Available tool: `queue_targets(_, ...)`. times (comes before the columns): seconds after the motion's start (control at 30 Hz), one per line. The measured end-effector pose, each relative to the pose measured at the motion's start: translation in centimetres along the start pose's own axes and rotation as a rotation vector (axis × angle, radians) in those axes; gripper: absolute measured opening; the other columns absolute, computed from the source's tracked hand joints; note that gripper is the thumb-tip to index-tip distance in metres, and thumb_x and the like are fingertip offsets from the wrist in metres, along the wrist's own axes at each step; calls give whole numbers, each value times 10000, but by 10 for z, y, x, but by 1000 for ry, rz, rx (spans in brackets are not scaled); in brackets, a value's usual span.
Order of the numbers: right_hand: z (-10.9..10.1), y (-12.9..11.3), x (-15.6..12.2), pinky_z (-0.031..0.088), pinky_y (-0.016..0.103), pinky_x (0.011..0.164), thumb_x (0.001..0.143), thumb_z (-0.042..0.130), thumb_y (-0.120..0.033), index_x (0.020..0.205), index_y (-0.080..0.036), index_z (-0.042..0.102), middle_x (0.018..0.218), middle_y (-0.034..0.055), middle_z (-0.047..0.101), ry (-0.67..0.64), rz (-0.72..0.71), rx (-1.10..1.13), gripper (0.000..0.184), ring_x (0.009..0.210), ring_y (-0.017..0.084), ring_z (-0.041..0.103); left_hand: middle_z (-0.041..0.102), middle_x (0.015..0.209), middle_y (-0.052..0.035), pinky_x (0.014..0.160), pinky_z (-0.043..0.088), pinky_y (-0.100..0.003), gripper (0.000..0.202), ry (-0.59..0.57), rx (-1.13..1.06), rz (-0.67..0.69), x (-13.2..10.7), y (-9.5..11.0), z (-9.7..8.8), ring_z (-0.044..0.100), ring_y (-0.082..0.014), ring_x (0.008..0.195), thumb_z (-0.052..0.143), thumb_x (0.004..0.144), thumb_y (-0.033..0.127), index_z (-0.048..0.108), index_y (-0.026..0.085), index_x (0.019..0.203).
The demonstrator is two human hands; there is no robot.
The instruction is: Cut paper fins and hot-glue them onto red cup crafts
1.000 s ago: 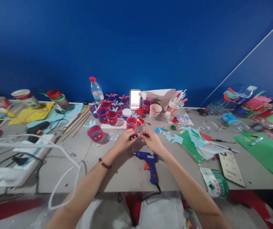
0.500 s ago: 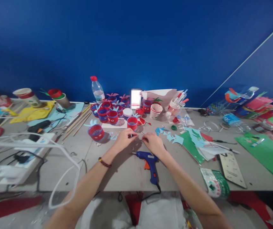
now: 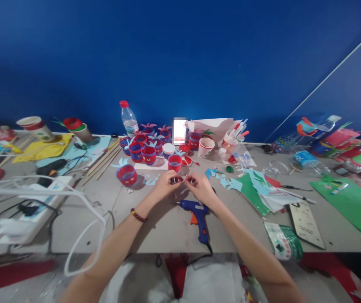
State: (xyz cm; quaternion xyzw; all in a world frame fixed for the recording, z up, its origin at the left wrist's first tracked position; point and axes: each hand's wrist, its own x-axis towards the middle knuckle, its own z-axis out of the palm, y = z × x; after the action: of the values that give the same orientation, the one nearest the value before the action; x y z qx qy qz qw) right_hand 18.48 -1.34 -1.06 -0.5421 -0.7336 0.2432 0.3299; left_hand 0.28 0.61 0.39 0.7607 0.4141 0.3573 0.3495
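My left hand [image 3: 167, 185] and my right hand [image 3: 199, 187] meet over the middle of the table, fingertips almost touching. Both are closed in a pinch. Whatever sits between the fingers is too small to name; a pale speck shows there. Below my right hand a blue glue gun [image 3: 201, 212] with an orange trigger lies on its side, its nozzle pointing left. Just beyond the fingers stands a red and purple paper cup [image 3: 175, 163]. Another such cup with light blue paper leaves [image 3: 127, 175] is left of my left hand.
Several decorated cups [image 3: 148, 155] crowd the back beside a water bottle [image 3: 129, 120]. Light blue paper scraps [image 3: 231, 183] and green paper [image 3: 351, 206] lie right. At left are wooden sticks [image 3: 102, 162] and a power strip [image 3: 46, 210] with looping white cables [image 3: 94, 214].
My right hand has moved slightly left, bringing its fingertips up to those of my left hand. The glue gun and cups have stayed in place.
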Motion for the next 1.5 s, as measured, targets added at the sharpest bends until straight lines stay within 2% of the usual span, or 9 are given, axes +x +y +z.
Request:
queue_targets(0.13,-2,-5,-1,374,241,626,845,526,-210,882,-168,626,811,34,647,-47,-15,-118,114,650,134,528,545,707,-2,542,378,-239,194,4,-21,-23,0,-1,1,457,-106,587,642,772,344,671,152,767)
queue_targets(0.4,-5,-13,-3,408,270,759,913,473,-198,955,-192,606,959,71,635,-87,-28,-274,139,917,187,565,535,697,7,544,375,-230,161,3,10,-25,0,-1,0,457,-103,586,638,759,318,652,158,743)
queue_targets(0.77,-6,-19,-4,413,268,740,929,445,-203,947,-193,606,955,70,637,-66,-14,-271,163,916,193,574,512,637,23,539,364,-228,83,19,33,-44,1,-5,5,448,-97,573,622,713,236,625,157,689)
queue_targets(0.9,-20,-35,-6,408,271,745,917,458,-195,972,-192,609,975,77,652,10,-10,-276,161,911,195,587,532,618,13,529,371,-234,89,67,-66,-91,1,-7,6,446,-103,563,619,701,251,629,163,689)
queue_targets(1.0,-39,-52,-14,389,271,693,922,461,-261,884,-197,621,861,69,663,57,35,-354,176,860,209,599,533,602,12,530,371,-239,149,104,-130,-138,2,-6,5,444,-107,560,639,686,312,629,164,687)
queue_targets(1.07,-50,-62,-25,357,276,622,932,450,-351,778,-207,624,744,61,653,6,77,-427,274,749,207,604,515,580,23,523,359,-234,193,114,-142,-178,2,-5,4,435,-105,552,659,670,349,627,160,692)
queue_targets(1.2,-60,-69,-56,284,284,535,941,396,-466,594,-213,606,582,65,617,-194,173,-546,478,583,189,584,501,552,35,516,351,-230,239,126,-157,-245,2,-2,1,429,-100,537,675,674,385,624,153,702)
queue_targets(1.37,-48,-53,-91,249,272,495,924,396,-524,514,-209,572,570,68,634,-361,351,-537,546,536,181,583,530,569,31,518,355,-230,267,145,-211,-286,3,-2,-2,439,-94,537,701,675,401,629,144,704)
queue_targets(1.5,-34,-38,-105,242,256,492,845,511,-576,545,-217,570,597,39,650,-356,375,-453,472,531,164,572,567,594,18,531,366,-233,290,143,-223,-303,3,-7,-2,462,-100,554,717,674,420,644,143,721)
